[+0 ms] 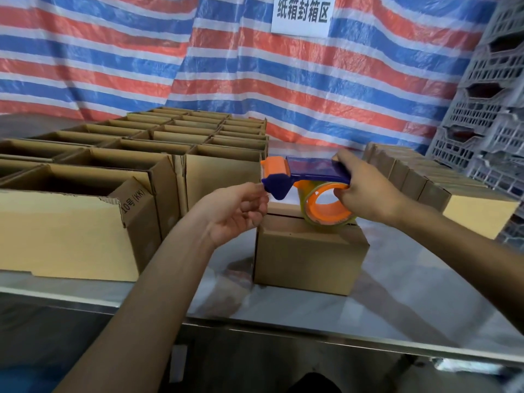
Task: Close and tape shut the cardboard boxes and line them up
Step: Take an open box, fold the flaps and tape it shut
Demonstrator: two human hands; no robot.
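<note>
The right hand [365,191] grips the tape dispenser [309,182] through its roll, holding it just above the closed box [309,248] at the table's [397,316] near middle. The left hand [235,211] pinches at the dispenser's blade end, probably drawing out tape to start the seam. Open boxes [85,211] wait left; sealed ones [442,191] line up right.

Striped tarp [113,52], paper sign [303,14], grey crates [487,109]
</note>
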